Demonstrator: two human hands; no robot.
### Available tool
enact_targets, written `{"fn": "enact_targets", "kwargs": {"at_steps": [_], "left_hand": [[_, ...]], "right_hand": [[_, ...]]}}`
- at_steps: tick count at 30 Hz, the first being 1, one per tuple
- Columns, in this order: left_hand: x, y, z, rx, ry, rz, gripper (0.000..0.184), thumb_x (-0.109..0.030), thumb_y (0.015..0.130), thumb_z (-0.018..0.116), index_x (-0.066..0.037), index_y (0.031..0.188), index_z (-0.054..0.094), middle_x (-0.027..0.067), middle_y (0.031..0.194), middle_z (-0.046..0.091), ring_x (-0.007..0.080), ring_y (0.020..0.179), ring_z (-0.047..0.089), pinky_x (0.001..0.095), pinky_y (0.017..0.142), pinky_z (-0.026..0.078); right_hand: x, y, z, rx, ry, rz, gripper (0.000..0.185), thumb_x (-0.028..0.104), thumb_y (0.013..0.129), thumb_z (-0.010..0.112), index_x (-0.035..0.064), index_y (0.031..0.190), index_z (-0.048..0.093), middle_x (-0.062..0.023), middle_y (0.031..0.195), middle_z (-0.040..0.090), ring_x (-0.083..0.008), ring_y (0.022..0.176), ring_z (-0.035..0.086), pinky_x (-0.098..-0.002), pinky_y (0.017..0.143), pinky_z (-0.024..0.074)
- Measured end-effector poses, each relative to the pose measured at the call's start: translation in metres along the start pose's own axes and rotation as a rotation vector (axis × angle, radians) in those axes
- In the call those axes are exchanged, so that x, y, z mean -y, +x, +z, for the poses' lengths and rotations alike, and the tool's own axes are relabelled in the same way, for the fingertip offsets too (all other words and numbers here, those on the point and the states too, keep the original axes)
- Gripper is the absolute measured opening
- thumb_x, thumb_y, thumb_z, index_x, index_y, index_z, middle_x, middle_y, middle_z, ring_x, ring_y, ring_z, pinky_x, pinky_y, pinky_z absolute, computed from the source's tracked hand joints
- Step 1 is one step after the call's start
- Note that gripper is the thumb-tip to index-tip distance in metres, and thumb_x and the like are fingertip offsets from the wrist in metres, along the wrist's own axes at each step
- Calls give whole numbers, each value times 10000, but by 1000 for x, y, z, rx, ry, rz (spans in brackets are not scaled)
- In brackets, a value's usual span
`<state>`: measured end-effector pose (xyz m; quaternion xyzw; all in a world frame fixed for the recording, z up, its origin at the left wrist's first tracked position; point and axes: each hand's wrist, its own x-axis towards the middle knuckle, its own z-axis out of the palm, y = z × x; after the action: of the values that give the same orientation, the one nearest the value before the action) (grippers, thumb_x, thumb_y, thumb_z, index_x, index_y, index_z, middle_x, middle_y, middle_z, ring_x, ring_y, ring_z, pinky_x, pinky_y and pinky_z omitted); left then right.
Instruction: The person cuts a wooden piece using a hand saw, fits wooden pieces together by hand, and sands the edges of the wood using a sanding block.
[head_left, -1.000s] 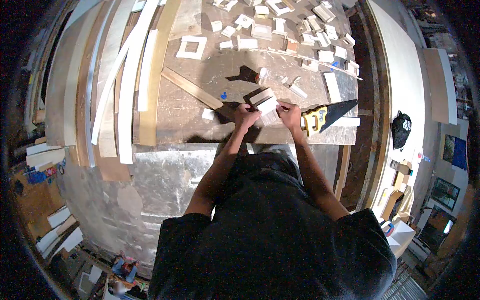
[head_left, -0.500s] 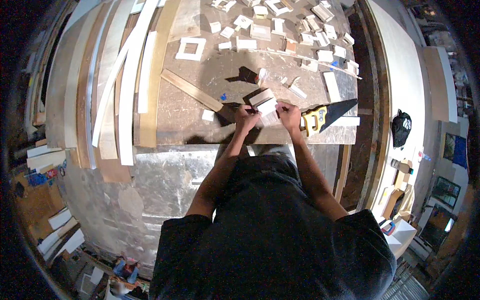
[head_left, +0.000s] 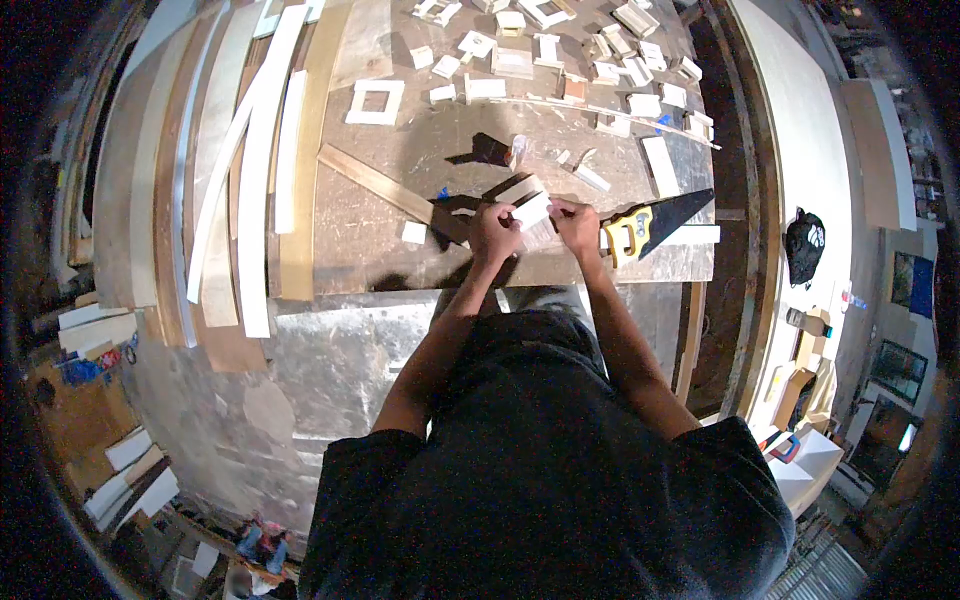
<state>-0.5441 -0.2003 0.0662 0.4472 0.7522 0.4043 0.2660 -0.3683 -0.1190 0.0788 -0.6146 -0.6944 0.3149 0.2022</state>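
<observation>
At the near part of the workbench, a small wooden block assembly (head_left: 531,211) with a pale, brightly lit face lies between my two hands. My left hand (head_left: 495,236) is closed, thumb and fingers pinching its left side. On its right edge, my right hand (head_left: 577,228) has its fingertips pinched together. The exact grip is small and partly hidden. A handsaw (head_left: 660,228) with a yellow handle and dark blade rests just right of my right hand. Left of my left hand are a wooden strip (head_left: 385,188) and a small white square (head_left: 414,232).
Several small wooden blocks and frames (head_left: 512,63) cover the bench's far side. Long boards (head_left: 258,200) lie along the left. A thin stick (head_left: 600,112) crosses behind a small clear container (head_left: 518,150). A black cap (head_left: 804,248) sits on the pale surface at right.
My left hand has turned slightly and shifted its fingers on the wooden block assembly. The right hand stays nearly in place. The whole view has shifted slightly.
</observation>
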Motion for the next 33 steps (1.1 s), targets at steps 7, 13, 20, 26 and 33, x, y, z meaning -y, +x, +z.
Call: {"fn": "enact_targets", "kwargs": {"at_steps": [7, 13, 20, 26, 33], "left_hand": [[7, 11, 1, -19, -72, -34, 156, -161, 732, 795, -106, 878, 790, 111, 866, 753, 287, 805, 724, 391, 731, 554], [-2, 14, 0, -23, 81, -39, 103, -184, 761, 760, -126, 842, 785, 113, 845, 740, 312, 805, 711, 410, 717, 549], [-14, 16, -2, -120, 248, -82, 180, -200, 773, 757, -139, 939, 723, 114, 903, 688, 349, 862, 664, 451, 741, 525], [-45, 3, -28, 113, 206, 357, 378, -203, 738, 800, -146, 1104, 725, 67, 1095, 674, 306, 1086, 594, 454, 954, 446], [-12, 14, -2, 111, 200, 380, 456, -136, 720, 755, -105, 1170, 687, 119, 1104, 663, 330, 1094, 594, 467, 987, 450]], "right_hand": [[7, 0, -3, 17, 36, 25, 235, 251, 828, 792, 136, 1033, 790, -123, 792, 747, -156, 635, 679, -308, 642, 530], [4, 1, -3, 37, 48, 68, 242, 318, 814, 784, 201, 1025, 795, -186, 843, 720, -314, 698, 714, -400, 687, 562], [1, 2, -4, 49, 34, 70, 244, 350, 828, 772, 209, 1025, 794, -183, 863, 726, -321, 731, 720, -399, 716, 563], [10, 1, -9, 29, 112, 1, 241, 236, 811, 805, 98, 1008, 791, -132, 786, 747, -154, 656, 700, -314, 656, 544], [5, 6, -11, 71, 50, -61, 240, 268, 842, 784, 74, 983, 789, -72, 615, 673, -119, 520, 585, -301, 539, 483]]}}
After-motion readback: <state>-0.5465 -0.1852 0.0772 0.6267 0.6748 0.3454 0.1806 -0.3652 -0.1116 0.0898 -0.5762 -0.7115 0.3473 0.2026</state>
